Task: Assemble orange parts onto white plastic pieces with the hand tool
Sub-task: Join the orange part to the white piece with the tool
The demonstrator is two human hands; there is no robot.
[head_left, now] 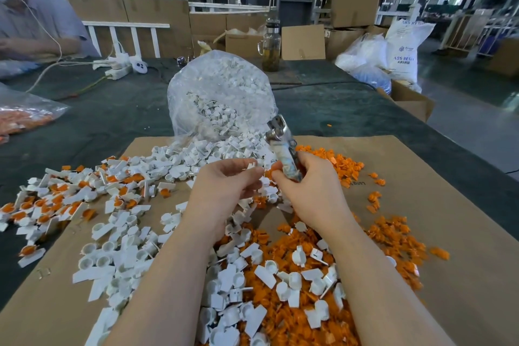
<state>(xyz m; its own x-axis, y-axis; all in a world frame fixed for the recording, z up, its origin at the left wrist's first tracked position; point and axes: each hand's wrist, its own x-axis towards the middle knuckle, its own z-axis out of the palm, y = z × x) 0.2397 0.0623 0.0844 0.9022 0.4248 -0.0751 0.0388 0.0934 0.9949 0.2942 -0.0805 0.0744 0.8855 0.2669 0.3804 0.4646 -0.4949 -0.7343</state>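
Here we note both hands raised above the cardboard sheet (421,205), close together but with a small gap between them. The left hand (224,185) has its fingers curled inward, and a small white plastic piece (251,165) is pinched at the fingertips, just above the heap. The right hand (306,185) wraps its fingers round the handle of the hand tool (283,146); the tool stands nearly upright, tilted a little to the left, its metal head above the fist. An orange part (274,168) shows at the right fingertips beside the handle; we cannot tell how firmly it is held.

Loose white pieces (118,255) lie scattered over the left and middle of the sheet. Loose orange parts (393,236) are heaped on the right and under the forearms, with white ones mixed in. Further left, off the sheet's edge, lies a spread of white pieces with orange already seated in them (42,208). A clear bag of white pieces (222,93) stands behind the hands, spilling onto the sheet. Another person's sleeve (42,22) shows at far left.
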